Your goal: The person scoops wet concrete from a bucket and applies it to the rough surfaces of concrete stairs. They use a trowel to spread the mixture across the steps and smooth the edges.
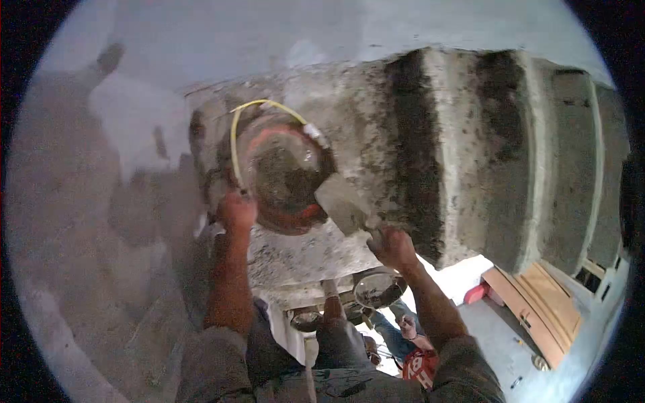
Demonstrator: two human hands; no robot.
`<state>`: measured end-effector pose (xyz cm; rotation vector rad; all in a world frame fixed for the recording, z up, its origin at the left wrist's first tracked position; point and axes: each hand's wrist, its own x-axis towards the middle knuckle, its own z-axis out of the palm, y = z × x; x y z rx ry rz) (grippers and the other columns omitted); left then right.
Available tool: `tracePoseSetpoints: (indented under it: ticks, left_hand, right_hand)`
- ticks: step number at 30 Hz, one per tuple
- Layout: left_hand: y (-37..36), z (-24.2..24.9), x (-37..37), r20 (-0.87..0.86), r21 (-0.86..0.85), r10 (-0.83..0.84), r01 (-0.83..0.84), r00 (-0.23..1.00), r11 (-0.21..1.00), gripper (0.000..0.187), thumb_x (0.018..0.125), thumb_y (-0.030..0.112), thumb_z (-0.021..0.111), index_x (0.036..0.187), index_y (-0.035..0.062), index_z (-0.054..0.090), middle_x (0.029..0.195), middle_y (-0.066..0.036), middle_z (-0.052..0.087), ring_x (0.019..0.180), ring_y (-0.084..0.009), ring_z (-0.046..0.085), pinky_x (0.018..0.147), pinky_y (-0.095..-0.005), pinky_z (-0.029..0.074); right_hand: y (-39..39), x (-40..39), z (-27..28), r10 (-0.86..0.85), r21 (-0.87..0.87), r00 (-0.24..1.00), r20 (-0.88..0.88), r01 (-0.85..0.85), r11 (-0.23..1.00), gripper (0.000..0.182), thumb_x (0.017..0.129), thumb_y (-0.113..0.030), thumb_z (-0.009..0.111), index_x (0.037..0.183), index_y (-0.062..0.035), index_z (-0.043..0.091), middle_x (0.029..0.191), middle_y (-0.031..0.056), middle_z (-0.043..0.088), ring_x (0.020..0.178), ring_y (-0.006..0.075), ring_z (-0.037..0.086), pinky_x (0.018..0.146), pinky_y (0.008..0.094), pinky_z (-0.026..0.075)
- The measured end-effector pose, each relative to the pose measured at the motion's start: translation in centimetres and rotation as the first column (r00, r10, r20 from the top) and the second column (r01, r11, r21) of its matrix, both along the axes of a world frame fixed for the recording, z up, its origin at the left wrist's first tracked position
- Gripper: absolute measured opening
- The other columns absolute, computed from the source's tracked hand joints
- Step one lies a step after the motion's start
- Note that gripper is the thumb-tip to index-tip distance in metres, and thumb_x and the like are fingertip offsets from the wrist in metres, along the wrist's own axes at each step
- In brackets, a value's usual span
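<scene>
A round, dark bucket (295,225) with orange-red around its inside stands on a dirty landing, and grey wet mix (285,168) lies in it. A thin yellow loop (269,104), like a handle, arches over its far side. My left hand (236,211) is closed at the bucket's near-left rim, where the yellow loop ends; its exact hold is blurred. With my right hand (392,247) I grip the handle of a trowel (344,205). The trowel's flat, mix-coated blade points up-left, its tip at the bucket's right rim.
Rough steps (494,148) run off to the right, and a grey wall (201,40) rises beyond the landing. Below the near edge are a round container (379,289), a person in a red top (420,368) and a wooden board or door (534,312).
</scene>
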<state>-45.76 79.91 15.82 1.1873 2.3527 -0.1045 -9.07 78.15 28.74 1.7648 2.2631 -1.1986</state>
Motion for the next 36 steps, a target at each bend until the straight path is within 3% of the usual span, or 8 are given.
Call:
tracePoseSetpoints:
  ticks: [4, 8, 23, 28, 29, 31, 34, 36]
  left_hand:
    - [2.5, 7.6, 1.9, 0.050, -0.029, -0.031, 0.033, 0.998, 0.999, 0.039, 0.074, 0.036, 0.065, 0.086, -0.0013, 0.065, 0.082, -0.023, 0.063, 0.082, -0.0383, 0.062, 0.071, -0.0455, 0.049]
    - [2.8, 8.5, 2.3, 0.094, -0.024, -0.163, 0.166, 0.982, 0.986, 0.039, 0.073, 0.036, 0.066, 0.083, -0.0017, 0.064, 0.079, -0.022, 0.063, 0.078, -0.0390, 0.063, 0.071, -0.0457, 0.050]
    - [-0.2, 1.6, -1.6, 0.144, 0.025, -0.096, 0.094, 0.985, 0.995, 0.038, 0.079, 0.035, 0.060, 0.098, 0.0023, 0.063, 0.091, -0.019, 0.065, 0.088, -0.0384, 0.062, 0.078, -0.0450, 0.048]
    - [-0.6, -1.2, -2.4, 0.010, 0.090, -0.132, 0.130, 0.991, 0.987, 0.038, 0.080, 0.035, 0.061, 0.096, 0.0010, 0.064, 0.091, -0.021, 0.065, 0.090, -0.0366, 0.062, 0.078, -0.0445, 0.048]
    - [0.5, 3.2, -0.5, -0.026, 0.040, -0.166, 0.167, 0.986, 0.985, 0.039, 0.080, 0.036, 0.060, 0.095, 0.0007, 0.065, 0.091, -0.021, 0.065, 0.090, -0.0373, 0.062, 0.078, -0.0449, 0.048]
    - [1.2, 5.4, 0.6, -0.069, -0.007, -0.204, 0.204, 0.976, 0.979, 0.040, 0.080, 0.037, 0.059, 0.095, 0.0004, 0.065, 0.091, -0.021, 0.064, 0.089, -0.0380, 0.062, 0.077, -0.0453, 0.049]
    - [1.0, 4.4, 0.6, -0.054, -0.043, -0.166, 0.164, 0.985, 0.985, 0.043, 0.081, 0.041, 0.058, 0.093, -0.0002, 0.065, 0.091, -0.022, 0.064, 0.088, -0.0394, 0.062, 0.076, -0.0460, 0.049]
    - [1.1, 4.0, 0.6, -0.038, -0.022, -0.150, 0.149, 0.988, 0.989, 0.045, 0.080, 0.042, 0.059, 0.096, 0.0004, 0.063, 0.093, -0.022, 0.064, 0.090, -0.0388, 0.061, 0.077, -0.0460, 0.048]
  right_hand:
    - [4.4, -6.7, -3.7, 0.185, 0.086, 0.823, 0.536, -0.272, 0.959, 0.023, 0.087, -0.019, 0.048, 0.103, -0.0045, 0.055, 0.093, 0.0176, 0.062, 0.089, 0.0298, 0.063, 0.070, 0.0428, 0.052]
    - [8.7, -9.9, -9.2, 0.263, -0.077, 0.773, 0.577, -0.270, 0.960, 0.022, 0.087, -0.015, 0.045, 0.105, -0.0061, 0.056, 0.092, 0.0171, 0.063, 0.086, 0.0277, 0.064, 0.067, 0.0425, 0.052]
    - [0.4, -5.3, -6.6, -0.150, 0.009, 0.984, 0.095, 0.150, 0.989, 0.036, 0.074, -0.028, 0.063, 0.103, -0.0078, 0.056, 0.082, 0.0227, 0.062, 0.074, 0.0398, 0.059, 0.068, 0.0444, 0.050]
    - [2.8, 3.7, 0.9, -0.386, -0.187, 0.914, -0.124, 0.360, 0.914, 0.035, 0.073, -0.017, 0.069, 0.106, -0.0072, 0.062, 0.081, 0.0105, 0.066, 0.070, 0.0208, 0.061, 0.065, 0.0362, 0.050]
    - [3.2, 7.4, 0.2, -0.294, 0.040, 0.951, -0.094, 0.299, 0.953, 0.031, 0.074, -0.015, 0.069, 0.103, -0.0055, 0.063, 0.085, 0.0101, 0.066, 0.071, 0.0158, 0.062, 0.063, 0.0340, 0.052]
    - [6.6, 11.0, 7.4, -0.809, -0.328, 0.584, -0.070, 0.753, 0.571, 0.026, 0.076, -0.016, 0.065, 0.099, -0.0055, 0.061, 0.089, 0.0103, 0.064, 0.075, 0.0191, 0.062, 0.064, 0.0322, 0.051]
    - [3.2, 23.3, 2.5, -0.875, -0.506, 0.163, -0.455, 0.761, 0.406, 0.045, 0.087, -0.040, 0.054, 0.105, 0.0005, 0.058, 0.075, 0.0039, 0.055, 0.061, 0.0151, 0.056, 0.050, 0.0294, 0.049]
    - [-0.6, 24.0, 2.8, -0.877, -0.357, 0.350, -0.329, 0.814, 0.459, 0.042, 0.086, -0.042, 0.056, 0.101, -0.0027, 0.057, 0.071, 0.0033, 0.054, 0.056, 0.0153, 0.054, 0.044, 0.0300, 0.047]
